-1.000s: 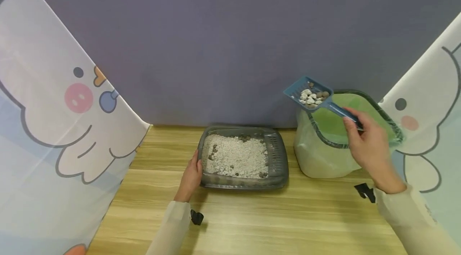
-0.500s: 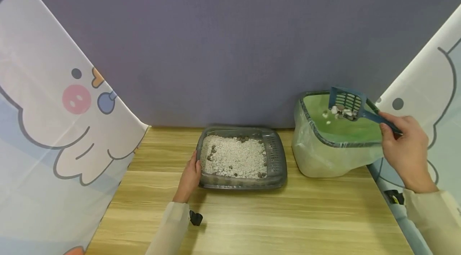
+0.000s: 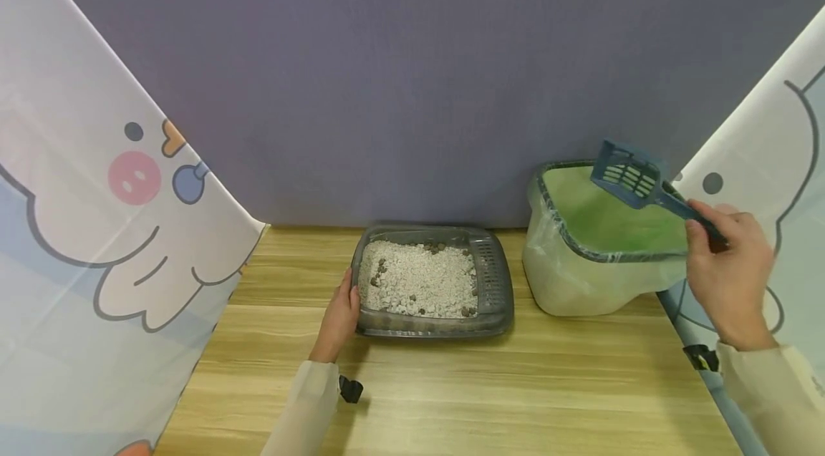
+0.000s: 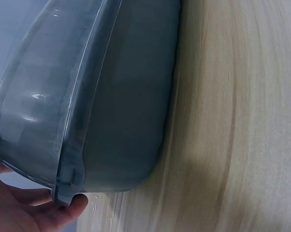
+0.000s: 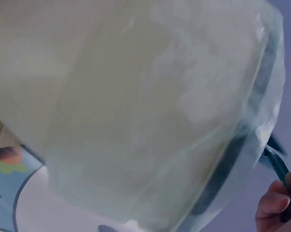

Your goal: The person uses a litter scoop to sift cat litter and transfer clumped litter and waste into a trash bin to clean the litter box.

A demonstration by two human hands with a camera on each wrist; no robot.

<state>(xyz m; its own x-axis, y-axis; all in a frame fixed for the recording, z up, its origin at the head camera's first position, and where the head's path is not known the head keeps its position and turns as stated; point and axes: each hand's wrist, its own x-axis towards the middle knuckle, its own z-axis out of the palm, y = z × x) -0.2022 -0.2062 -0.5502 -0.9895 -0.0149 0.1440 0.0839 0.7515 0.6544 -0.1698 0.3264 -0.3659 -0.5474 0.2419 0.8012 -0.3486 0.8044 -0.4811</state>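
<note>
The right hand [image 3: 731, 273] grips the handle of a blue slotted litter scoop [image 3: 628, 175] above the bin [image 3: 570, 280]. No clumps show on the scoop's face, which is tilted. In the right wrist view the fingers [image 5: 273, 203] wrap the handle, and the bin hides most of the scoop. At the left end of a grey litter box [image 3: 435, 327], the left hand [image 3: 338, 316] holds the rim. Its fingers [image 4: 70, 212] curl around the rim's lip in the left wrist view. Pale litter [image 3: 425, 280] with several brown lumps lies inside the box.
A green-tinted liner bag covers the bin, which stands at the table's back right. The wooden table [image 3: 451, 399] runs forward from a grey back wall [image 3: 399, 84]. Printed cartoon panels [image 3: 135, 241] close off both sides.
The right hand has moved right with the scoop and tilted it over the bin. White and brown clumps fell off it into the bin. The left hand and litter box stay put.
</note>
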